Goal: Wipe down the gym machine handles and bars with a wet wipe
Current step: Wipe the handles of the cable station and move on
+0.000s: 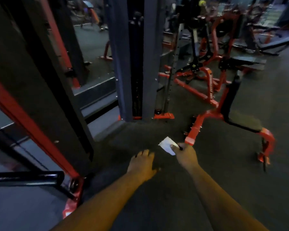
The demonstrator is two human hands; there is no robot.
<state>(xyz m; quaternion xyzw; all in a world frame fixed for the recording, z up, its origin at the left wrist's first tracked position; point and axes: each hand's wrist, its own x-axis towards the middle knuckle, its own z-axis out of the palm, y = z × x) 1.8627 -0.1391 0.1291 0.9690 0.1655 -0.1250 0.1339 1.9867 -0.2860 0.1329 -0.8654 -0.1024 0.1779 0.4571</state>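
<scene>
The right hand [185, 155] is pinching a white wipe [168, 145] between thumb and fingers, and the wipe is sticking out up and to the left of that hand, hanging free over the dark floor [223, 189] and touching no machine. The left hand [143, 164] is reaching forward just beside it, to the left and a little lower, palm down, fingers loosely spread and holding nothing; the wipe is lying between the two hands but is touching only the right one. Both forearms are stretching out from the bottom edge of the view.

A red and black rack [40, 122] is standing to the left, with a black bar [25, 178] jutting out low at its foot, well apart from the wipe. A dark upright column [135, 64] is rising ahead in the middle. To the right, near the right hand, a red-framed bench [212, 117] is sitting on the floor, its nearest red foot just beyond the right hand's knuckles. More red machines [205, 47] are standing further back, blurred.
</scene>
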